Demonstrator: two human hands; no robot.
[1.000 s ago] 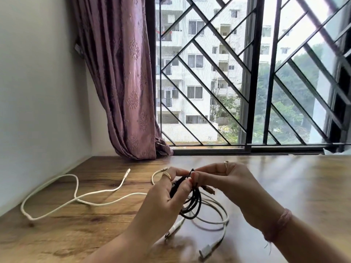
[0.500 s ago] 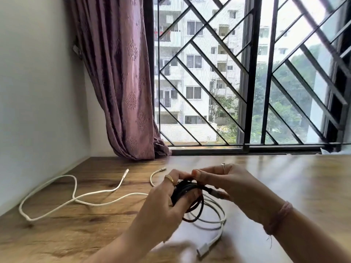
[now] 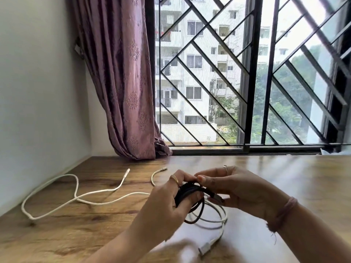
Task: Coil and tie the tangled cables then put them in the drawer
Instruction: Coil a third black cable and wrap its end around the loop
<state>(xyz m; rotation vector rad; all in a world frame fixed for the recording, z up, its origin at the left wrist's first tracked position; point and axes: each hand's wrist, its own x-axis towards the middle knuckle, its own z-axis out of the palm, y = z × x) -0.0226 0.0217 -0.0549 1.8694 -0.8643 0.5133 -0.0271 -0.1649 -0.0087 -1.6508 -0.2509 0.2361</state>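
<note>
Coiling stage, black cable. The left hand grips a small black cable coil held just above the wooden counter, its fingers and thumb curled round the bundled turns, a ring visible on one finger. The right hand meets it from the opposite side, thumb and forefinger pinching the coil's upper edge, while the cable's free plug end projects below the right palm. The step in hand appears to be the tying-off of this coil: the turns are gathered, but no finished wrap or knot can be made out. The next move would call for passing the free end round the bundle and tucking it through while the left hand holds the turns together. Both forearms enter from the lower edge and converge, wrists slightly raised, knuckles facing the window. Beneath the hands a white cable lies in loose loops, its connector near the front edge; a second white cable sprawls uncoiled to the left, near the wall. No drawer is in view. A mauve curtain hangs at the far left of the window.
</note>
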